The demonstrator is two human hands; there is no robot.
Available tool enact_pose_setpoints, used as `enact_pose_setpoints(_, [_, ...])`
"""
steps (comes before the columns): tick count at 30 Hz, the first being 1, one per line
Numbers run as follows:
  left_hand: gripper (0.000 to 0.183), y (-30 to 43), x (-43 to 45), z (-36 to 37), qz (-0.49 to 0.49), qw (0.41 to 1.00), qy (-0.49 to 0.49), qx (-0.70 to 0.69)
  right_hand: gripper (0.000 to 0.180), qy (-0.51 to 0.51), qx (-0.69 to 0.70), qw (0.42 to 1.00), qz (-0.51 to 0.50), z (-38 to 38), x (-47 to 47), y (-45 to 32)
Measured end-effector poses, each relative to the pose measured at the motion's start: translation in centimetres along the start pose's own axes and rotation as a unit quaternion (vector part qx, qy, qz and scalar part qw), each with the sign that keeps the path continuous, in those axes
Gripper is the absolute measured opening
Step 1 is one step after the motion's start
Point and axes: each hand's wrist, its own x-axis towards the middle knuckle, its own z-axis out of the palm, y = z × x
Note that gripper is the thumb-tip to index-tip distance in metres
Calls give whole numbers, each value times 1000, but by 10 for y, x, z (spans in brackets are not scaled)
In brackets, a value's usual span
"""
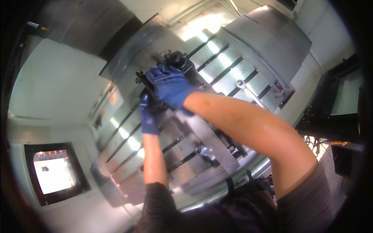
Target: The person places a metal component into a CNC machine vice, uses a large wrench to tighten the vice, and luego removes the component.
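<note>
Both my hands wear blue gloves and are at a dark metal vise-like fixture (191, 68) on a slotted machine table (221, 62). My right hand (172, 84) lies over the near part of the fixture, fingers curled over its far edge. My left hand (149, 116) is blurred, held lower at the fixture's left side; its fingers are partly hidden, so its grip is unclear. A black round part (176, 58) with bolts stands just beyond my right fingers. Under my right forearm, a bright flat metal bar (214, 141) runs towards me.
A ring-ended wrench (240, 84) lies on the table, right of the fixture. A blurred shiny metal piece (201, 150) sits nearer me. Grey metal covers (271, 40) flank the table inside a pale enclosure with a window (52, 171) at left. A dark-framed panel (346, 96) stands at right.
</note>
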Motion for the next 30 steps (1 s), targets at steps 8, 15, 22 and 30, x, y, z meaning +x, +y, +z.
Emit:
enact_pose_setpoints(8, [47,-10,7,-14,110,966,-79,221,57,-59,-8,998,11,-7,2,-7])
enact_pose_setpoints(15, [49,-8,-4,5,18,996,-35,81,54,-43,8,999,10,-6,2,-1])
enact_pose_setpoints(22, [53,-9,-15,26,59,991,-10,124,52,-10,-7,1000,6,-4,-1,-2])
enact_pose_setpoints(30, [51,1,-19,13,35,989,-53,130,53,-45,-8,999,-8,-6,3,-3])
